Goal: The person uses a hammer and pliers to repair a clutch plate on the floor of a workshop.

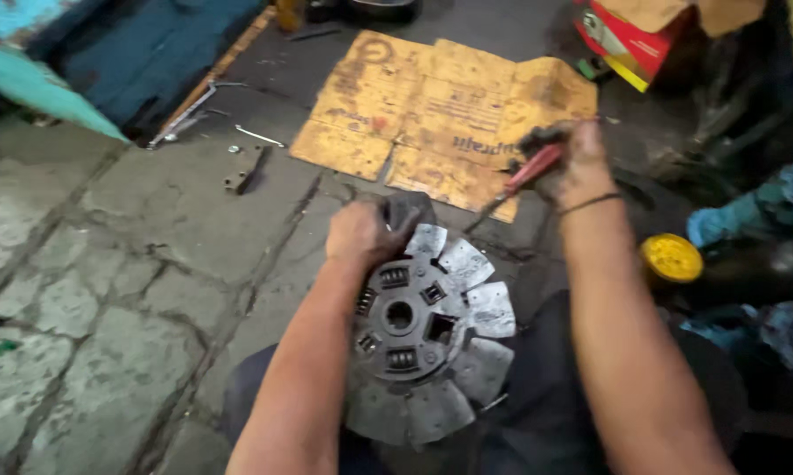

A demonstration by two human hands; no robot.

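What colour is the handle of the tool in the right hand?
Red, on the tool gripped by the right hand; head view.

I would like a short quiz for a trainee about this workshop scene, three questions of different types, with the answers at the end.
1. True or false: the left hand grips the upper edge of the round metal clutch disc.
2. Multiple choice: what does the right hand hold? A) a yellow lid B) a tool with a red handle C) a blue pipe
3. Short answer: what lies flat on the stone floor beyond the disc?

Key
1. True.
2. B, the tool with a red handle.
3. A flattened sheet of brown cardboard.
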